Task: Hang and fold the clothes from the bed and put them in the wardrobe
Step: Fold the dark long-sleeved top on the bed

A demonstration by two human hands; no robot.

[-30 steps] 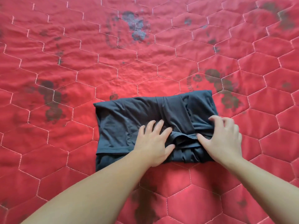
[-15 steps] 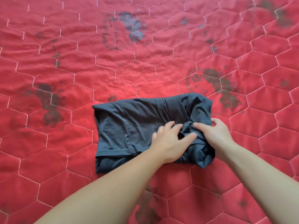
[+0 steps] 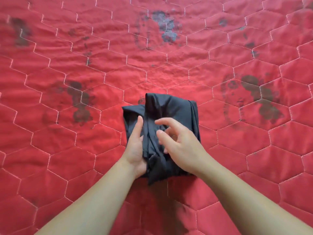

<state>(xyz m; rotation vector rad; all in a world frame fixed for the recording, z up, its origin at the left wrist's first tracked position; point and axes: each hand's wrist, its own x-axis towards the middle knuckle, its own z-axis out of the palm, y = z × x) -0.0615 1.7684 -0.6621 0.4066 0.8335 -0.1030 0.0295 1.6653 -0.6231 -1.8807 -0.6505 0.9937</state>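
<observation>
Folding nearly complete: dark garment (image 3: 171, 109) forms a compact bundle on the bed (image 3: 67, 150). Left hand (image 3: 135, 150) lies flat against its 9 o'clock side; right hand (image 3: 179, 143) hovers with loosely curled fingers, holding nothing. Wardrobe placement remains.

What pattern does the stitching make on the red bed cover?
Hexagons in pale thread on the red quilted bed cover, clearest in the head view.
</observation>
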